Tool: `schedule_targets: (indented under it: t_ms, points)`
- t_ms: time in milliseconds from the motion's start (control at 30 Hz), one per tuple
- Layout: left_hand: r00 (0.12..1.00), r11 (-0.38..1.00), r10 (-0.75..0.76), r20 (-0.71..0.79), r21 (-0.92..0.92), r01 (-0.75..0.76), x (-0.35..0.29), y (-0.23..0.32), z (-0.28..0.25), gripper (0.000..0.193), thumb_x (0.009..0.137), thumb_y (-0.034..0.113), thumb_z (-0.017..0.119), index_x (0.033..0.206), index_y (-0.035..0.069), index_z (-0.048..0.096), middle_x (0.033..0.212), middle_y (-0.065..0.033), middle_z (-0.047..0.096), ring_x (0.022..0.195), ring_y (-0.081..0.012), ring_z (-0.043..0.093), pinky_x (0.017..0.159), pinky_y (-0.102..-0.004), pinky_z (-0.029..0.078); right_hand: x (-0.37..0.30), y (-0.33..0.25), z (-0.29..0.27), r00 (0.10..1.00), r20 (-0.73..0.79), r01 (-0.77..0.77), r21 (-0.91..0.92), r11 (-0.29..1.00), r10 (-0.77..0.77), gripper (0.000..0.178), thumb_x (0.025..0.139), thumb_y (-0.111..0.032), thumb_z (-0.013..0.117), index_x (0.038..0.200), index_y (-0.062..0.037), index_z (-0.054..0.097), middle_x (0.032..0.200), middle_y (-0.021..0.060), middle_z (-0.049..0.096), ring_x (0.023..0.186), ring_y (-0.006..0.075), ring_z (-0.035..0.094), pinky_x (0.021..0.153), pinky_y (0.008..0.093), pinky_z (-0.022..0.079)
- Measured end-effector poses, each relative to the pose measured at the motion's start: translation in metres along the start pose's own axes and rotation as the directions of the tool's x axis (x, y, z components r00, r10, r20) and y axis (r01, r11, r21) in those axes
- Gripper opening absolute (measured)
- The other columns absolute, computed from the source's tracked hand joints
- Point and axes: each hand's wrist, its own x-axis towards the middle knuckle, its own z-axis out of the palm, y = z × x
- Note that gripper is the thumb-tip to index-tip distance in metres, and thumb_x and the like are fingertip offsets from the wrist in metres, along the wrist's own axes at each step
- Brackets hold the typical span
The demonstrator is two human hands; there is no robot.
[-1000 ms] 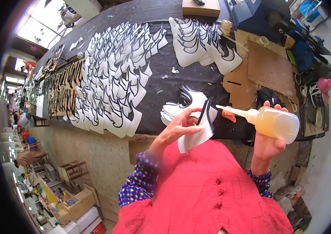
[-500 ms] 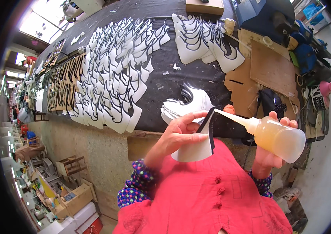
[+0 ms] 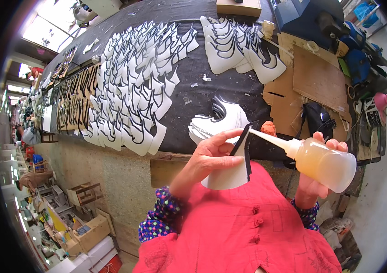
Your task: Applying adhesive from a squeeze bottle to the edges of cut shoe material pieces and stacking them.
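Observation:
Between thumb and fingers, my left hand [image 3: 214, 157] pinches a white fabric piece with a black edge [image 3: 230, 173], tilted in front of my body. My right hand [image 3: 314, 182] is wrapped round a squeeze bottle [image 3: 325, 164] of cloudy amber liquid, held on its side. Its long pale nozzle points left, and the tip meets or almost meets the top of the black edge. Just behind my left hand, a stack of similar curved white pieces [image 3: 216, 123] lies at the table's near edge.
Rows of overlapping white pieces [image 3: 134, 91] cover the dark table [image 3: 189, 118] on the left, and another group [image 3: 230, 50] lies at the back. To the right are brown cardboard [image 3: 318, 79], an orange lump [image 3: 268, 128], a black pouch [image 3: 316, 120] and a blue machine [image 3: 309, 22].
My hands, the fabric piece and the bottle stay almost in place. The bottle has shifted very slightly, its body a little lower and to the left.

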Motion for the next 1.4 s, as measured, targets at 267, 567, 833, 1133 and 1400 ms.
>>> schedule_targets:
  t_ms: [267,567,833,1133,1400]
  points:
    - [1.000,0.998,-0.002,-0.022,0.057,0.003,0.002,-0.004,-0.002,0.057,0.079,0.005,0.064,0.131,0.004,0.042,0.082,0.0012,0.056,0.076,-0.0042,0.050,0.071,-0.0189,0.038,-0.002,-0.003,0.009,0.986,-0.162,-0.058,-0.054,0.997,0.048,0.097,0.051,-0.048,0.082,0.126,-0.0098,0.034,0.121,0.0040,0.045,0.120,0.0343,0.041,0.095,0.0492,0.040]
    - [1.000,0.999,0.002,-0.028,0.052,-0.001,0.004,0.000,0.001,0.057,0.080,0.005,0.064,0.132,0.005,0.041,0.085,0.0004,0.058,0.078,-0.0039,0.050,0.071,-0.0184,0.038,-0.003,0.001,0.008,0.997,-0.063,-0.048,0.006,0.999,0.048,0.101,0.051,-0.052,0.080,0.129,-0.0095,0.031,0.123,0.0047,0.045,0.119,0.0350,0.042,0.100,0.0470,0.036]
    - [0.996,0.998,0.015,-0.088,0.057,-0.010,0.008,0.002,0.005,0.058,0.078,0.004,0.065,0.131,0.003,0.041,0.083,-0.0027,0.061,0.072,-0.0062,0.053,0.069,-0.0209,0.040,0.001,0.007,0.001,0.998,0.067,0.005,0.013,1.000,-0.006,0.088,0.063,-0.049,0.076,0.128,-0.0074,0.034,0.123,0.0068,0.045,0.120,0.0352,0.041,0.101,0.0465,0.035]
    - [0.996,0.999,-0.022,-0.087,-0.039,0.018,0.013,-0.003,-0.001,0.060,0.078,0.001,0.064,0.132,0.004,0.039,0.091,-0.0087,0.064,0.081,-0.0111,0.059,0.074,-0.0234,0.045,0.004,0.003,0.003,0.999,-0.029,-0.039,-0.029,0.999,0.038,0.089,0.061,-0.048,0.078,0.128,-0.0081,0.034,0.123,0.0069,0.046,0.121,0.0355,0.040,0.100,0.0467,0.036]
    - [0.997,0.997,-0.027,-0.071,-0.071,0.022,0.017,-0.002,0.000,0.060,0.079,0.000,0.063,0.133,0.004,0.038,0.095,-0.0107,0.064,0.084,-0.0134,0.060,0.076,-0.0252,0.046,0.017,0.006,0.004,1.000,-0.029,-0.006,-0.119,0.993,0.002,0.075,0.074,-0.048,0.066,0.128,-0.0057,0.035,0.123,0.0060,0.046,0.119,0.0278,0.043,0.104,0.0477,0.031]
